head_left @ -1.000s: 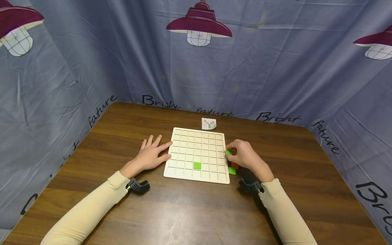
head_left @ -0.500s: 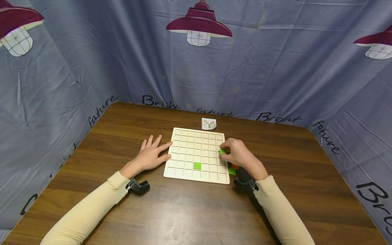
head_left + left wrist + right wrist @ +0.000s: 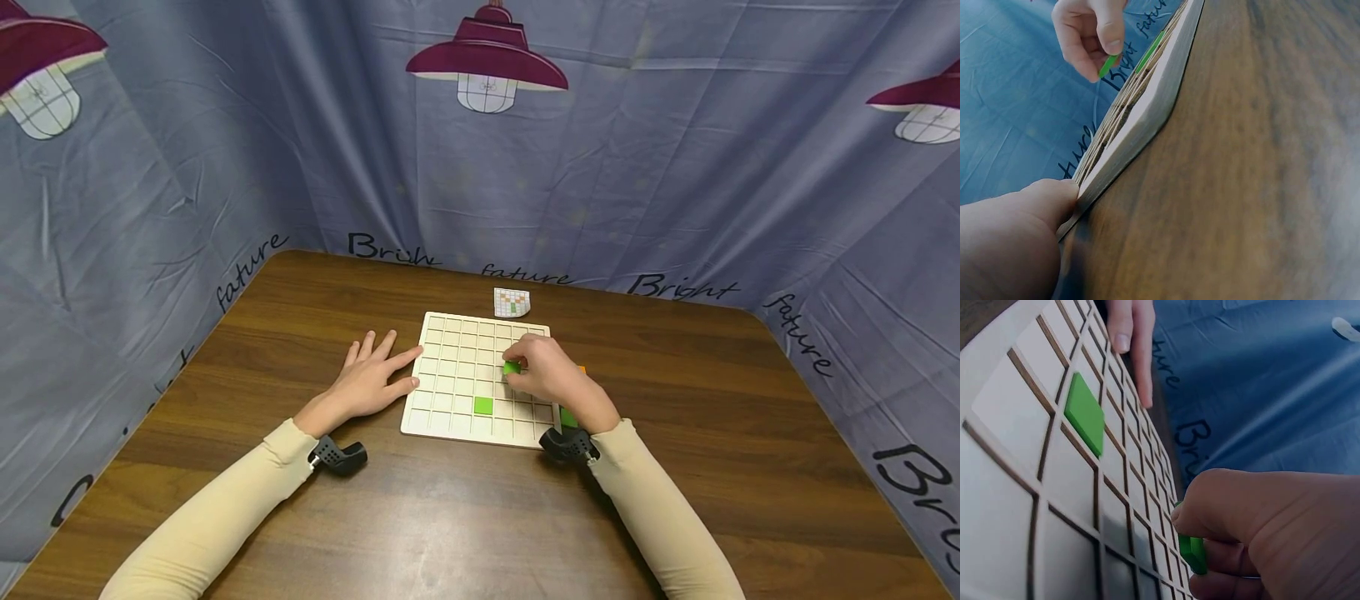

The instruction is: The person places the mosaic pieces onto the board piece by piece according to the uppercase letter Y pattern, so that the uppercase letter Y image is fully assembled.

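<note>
- The right hand (image 3: 547,367) is pinching a green tile (image 3: 512,367) above the grid board (image 3: 448,353).
- The left hand (image 3: 365,385) is lying spread, touching the board's edge.
- One green square (image 3: 483,406) is already sitting in a cell; work seems early.
- A green piece (image 3: 568,418) is waiting rightward, apparently unplaced.

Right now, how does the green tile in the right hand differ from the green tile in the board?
The held tile is pinched by the right hand above the board; the placed tile lies in a cell, untouched.
The held tile is partly hidden by the hand; the placed tile's top shows whole.
Both are flat and green.
</note>
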Demonstrator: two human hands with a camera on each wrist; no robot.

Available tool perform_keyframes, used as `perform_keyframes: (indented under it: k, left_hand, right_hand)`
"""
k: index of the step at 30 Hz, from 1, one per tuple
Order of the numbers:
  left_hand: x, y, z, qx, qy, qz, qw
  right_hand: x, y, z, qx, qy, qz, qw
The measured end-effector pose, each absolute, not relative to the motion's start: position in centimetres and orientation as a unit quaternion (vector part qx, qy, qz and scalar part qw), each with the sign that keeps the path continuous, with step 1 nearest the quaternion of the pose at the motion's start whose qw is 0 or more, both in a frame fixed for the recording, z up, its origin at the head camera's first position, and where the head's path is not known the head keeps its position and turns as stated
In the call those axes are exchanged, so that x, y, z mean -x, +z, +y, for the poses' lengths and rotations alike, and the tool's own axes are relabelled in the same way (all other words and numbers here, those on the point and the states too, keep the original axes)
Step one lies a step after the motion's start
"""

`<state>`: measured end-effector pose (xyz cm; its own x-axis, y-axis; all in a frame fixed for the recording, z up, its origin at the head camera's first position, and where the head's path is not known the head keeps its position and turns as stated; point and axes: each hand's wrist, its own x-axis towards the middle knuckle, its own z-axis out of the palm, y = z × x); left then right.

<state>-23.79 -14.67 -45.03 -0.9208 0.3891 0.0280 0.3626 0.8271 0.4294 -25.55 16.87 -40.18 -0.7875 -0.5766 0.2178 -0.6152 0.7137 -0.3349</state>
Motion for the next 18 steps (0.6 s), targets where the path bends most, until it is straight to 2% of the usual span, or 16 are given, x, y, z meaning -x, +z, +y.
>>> perform_keyframes:
  k: [9, 18]
  left_hand:
    - [23.8, -44.9, -14.6, -0.192, 0.222, 0.955, 0.041]
    - [23.8, -45.0, -14.7, -0.194, 0.218, 0.956, 0.03]
  right_hand:
    - [25.2, -40.6, 15.3, -0.332, 0.192, -0.923, 0.034]
    - [24.8, -41.0, 14.1, -0.355, 0.195, -0.914, 0.021]
